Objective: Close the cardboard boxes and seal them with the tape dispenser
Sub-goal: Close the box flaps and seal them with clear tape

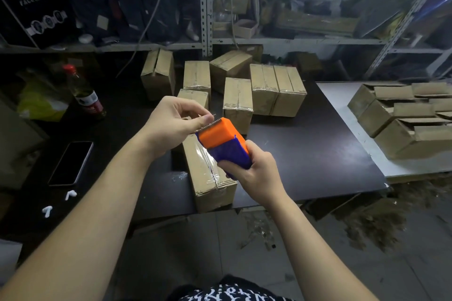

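The right hand [254, 170] grips the blue body of a dispenser [221, 140], fingers curled round it, and holds it in the air with its orange head pointing far and left. The left hand [171, 122] meets it from the left. Its thumb and forefinger pinch at the toothed blade on the dispenser's far tip, and the other fingers are curled. Whether clear tape lies between the fingertips cannot be made out.

Directly under the hands a closed box [208, 186] lies on a black table [313, 154], lengthwise from near to far, with its near end at the table's near edge. Wrinkled clear tape [211, 173] shines along its top seam.

Farther back on the same table stands a loose cluster of sealed boxes [277, 90], some upright and some tilted.

To the right, on a white table [340, 107] butted against the black one, sit rows of open boxes [396, 129] with their flaps up.

On the left of the black table a dark phone [71, 164] lies flat, with two white earbuds [71, 194] nearer than it. Beyond the phone stand a bottle [84, 91] with a red cap and a yellow bag [41, 102].

Metal shelves [205, 7] packed with goods fill the far wall.
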